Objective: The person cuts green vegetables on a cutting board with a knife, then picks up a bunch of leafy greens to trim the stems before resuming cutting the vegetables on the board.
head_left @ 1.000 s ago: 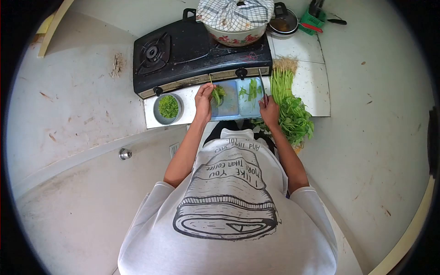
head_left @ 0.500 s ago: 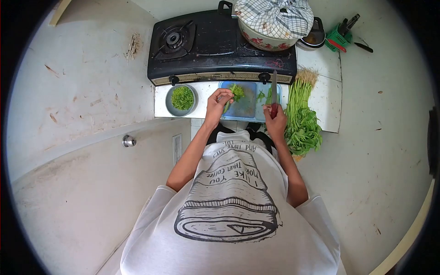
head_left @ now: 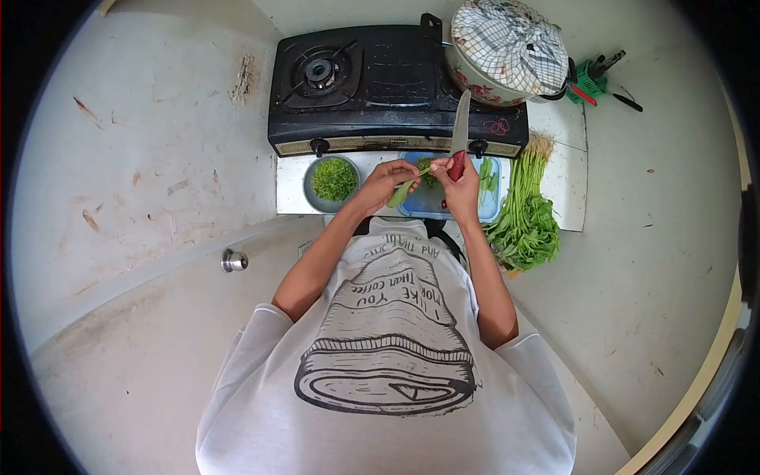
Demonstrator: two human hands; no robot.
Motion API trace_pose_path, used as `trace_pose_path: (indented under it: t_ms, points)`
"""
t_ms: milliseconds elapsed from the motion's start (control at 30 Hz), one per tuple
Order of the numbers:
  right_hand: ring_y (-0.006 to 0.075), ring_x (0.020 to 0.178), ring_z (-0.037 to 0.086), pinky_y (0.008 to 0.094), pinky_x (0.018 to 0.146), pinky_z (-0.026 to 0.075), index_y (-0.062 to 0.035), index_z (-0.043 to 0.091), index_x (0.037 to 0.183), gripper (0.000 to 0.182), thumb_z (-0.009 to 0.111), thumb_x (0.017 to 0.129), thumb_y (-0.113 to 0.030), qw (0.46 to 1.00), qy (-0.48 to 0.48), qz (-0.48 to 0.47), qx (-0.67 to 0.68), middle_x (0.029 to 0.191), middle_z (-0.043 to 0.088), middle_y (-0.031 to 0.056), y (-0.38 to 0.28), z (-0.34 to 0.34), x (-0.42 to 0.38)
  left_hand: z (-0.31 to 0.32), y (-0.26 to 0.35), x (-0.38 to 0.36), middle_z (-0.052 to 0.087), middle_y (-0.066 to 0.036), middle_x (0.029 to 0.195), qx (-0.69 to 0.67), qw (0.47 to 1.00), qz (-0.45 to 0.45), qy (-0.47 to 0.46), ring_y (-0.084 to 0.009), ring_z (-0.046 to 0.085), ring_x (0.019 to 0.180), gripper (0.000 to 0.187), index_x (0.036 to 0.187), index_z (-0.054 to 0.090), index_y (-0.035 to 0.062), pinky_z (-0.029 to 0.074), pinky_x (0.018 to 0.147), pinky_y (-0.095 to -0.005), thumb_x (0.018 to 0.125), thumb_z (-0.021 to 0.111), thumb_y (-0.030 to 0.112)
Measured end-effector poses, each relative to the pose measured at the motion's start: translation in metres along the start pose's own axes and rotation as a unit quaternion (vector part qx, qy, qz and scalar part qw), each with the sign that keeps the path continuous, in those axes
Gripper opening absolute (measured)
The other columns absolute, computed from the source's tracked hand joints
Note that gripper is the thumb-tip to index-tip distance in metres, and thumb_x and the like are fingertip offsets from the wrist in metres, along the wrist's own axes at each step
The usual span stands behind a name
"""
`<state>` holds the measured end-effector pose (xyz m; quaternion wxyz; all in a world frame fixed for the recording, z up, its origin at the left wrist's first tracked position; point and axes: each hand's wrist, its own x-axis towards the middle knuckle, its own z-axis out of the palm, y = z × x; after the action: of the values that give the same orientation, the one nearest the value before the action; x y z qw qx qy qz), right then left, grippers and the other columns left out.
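My left hand (head_left: 386,184) pinches a green leaf (head_left: 400,195), whose thin stem reaches across to my right hand. The red handle of a knife (head_left: 460,127) is held in my right hand (head_left: 461,186), blade pointing up and away toward the stove; its fingertips also meet the stem. Both hands are close together above a blue tray (head_left: 427,207). Chopped greens (head_left: 428,172) lie on the tray behind my fingers, partly hidden. More green pieces (head_left: 488,176) rest at its right side. Left of the tray stands a grey bowl (head_left: 309,195) of chopped greens (head_left: 334,180).
A black gas stove (head_left: 396,87) spans the back, bearing a flowered pot (head_left: 484,89) covered with a checked cloth (head_left: 511,43). A bundle of long-stemmed greens (head_left: 526,206) lies on the right. Behind it, a green basket (head_left: 587,81) holds utensils. A door knob (head_left: 233,260) is at the left.
My right hand has moved left and up with the knife, meeting the stem by my left hand. The leaf now shows below my left fingers. The camera view has shifted slightly.
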<state>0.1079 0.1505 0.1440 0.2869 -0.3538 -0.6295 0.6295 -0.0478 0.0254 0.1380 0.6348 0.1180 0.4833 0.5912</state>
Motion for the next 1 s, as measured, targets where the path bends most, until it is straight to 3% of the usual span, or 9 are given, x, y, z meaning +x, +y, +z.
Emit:
trace_pose_path:
  t_ms: [167, 500, 700, 833, 1000]
  points:
    - [0.0132, 0.094, 0.066, 0.0294, 0.088, 0.053, -0.0045, 0.051, 0.094, 0.025, 0.076, 0.094, -0.001, 1.000, 0.008, 0.014, 0.002, 0.100, 0.072, 0.0103, -0.003, 0.021, -0.004, -0.027, 0.004, -0.002, 0.067, -0.008, 0.102, -0.008, 0.999, -0.044, -0.019, -0.0137, 0.065, 0.090, 0.011, 0.108, 0.065, 0.0002, 0.055, 0.081, -0.0274, 0.102, 0.064, 0.010]
    - [0.0135, 0.093, 0.065, 0.0294, 0.086, 0.052, -0.0047, 0.052, 0.093, 0.026, 0.077, 0.091, 0.001, 0.999, 0.048, 0.020, -0.003, 0.097, 0.072, 0.0098, 0.001, 0.066, -0.017, -0.072, 0.025, -0.015, 0.070, -0.007, 0.103, 0.070, 0.990, -0.091, -0.081, -0.0123, 0.066, 0.091, 0.012, 0.108, 0.067, 0.0038, 0.056, 0.081, -0.0266, 0.102, 0.067, 0.014]
    - [0.0126, 0.086, 0.064, 0.0284, 0.082, 0.052, -0.0034, 0.054, 0.091, 0.025, 0.079, 0.089, 0.001, 0.998, 0.058, 0.036, -0.010, 0.093, 0.071, 0.0079, 0.004, 0.081, -0.029, -0.086, 0.025, -0.017, 0.073, -0.008, 0.104, 0.124, 0.979, -0.087, -0.139, -0.0099, 0.065, 0.088, 0.016, 0.107, 0.069, 0.0041, 0.054, 0.078, -0.0242, 0.102, 0.069, 0.019]
    - [0.0121, 0.085, 0.064, 0.0280, 0.081, 0.052, -0.0032, 0.055, 0.091, 0.025, 0.079, 0.089, 0.001, 0.997, 0.054, 0.050, -0.005, 0.093, 0.071, 0.0076, 0.000, 0.075, -0.033, -0.083, 0.023, -0.016, 0.073, -0.006, 0.102, 0.149, 0.976, -0.074, -0.143, -0.0075, 0.063, 0.088, 0.021, 0.114, 0.072, 0.0033, 0.052, 0.077, -0.0232, 0.102, 0.069, 0.021]
    - [0.0109, 0.080, 0.061, 0.0282, 0.076, 0.051, -0.0028, 0.058, 0.089, 0.021, 0.079, 0.091, -0.006, 0.998, 0.030, 0.043, -0.036, 0.089, 0.071, 0.0053, 0.012, 0.058, -0.026, -0.074, 0.012, -0.003, 0.073, -0.004, 0.101, 0.204, 0.969, -0.033, -0.134, -0.0088, 0.064, 0.087, 0.023, 0.112, 0.075, 0.0026, 0.052, 0.077, -0.0249, 0.102, 0.069, 0.022]
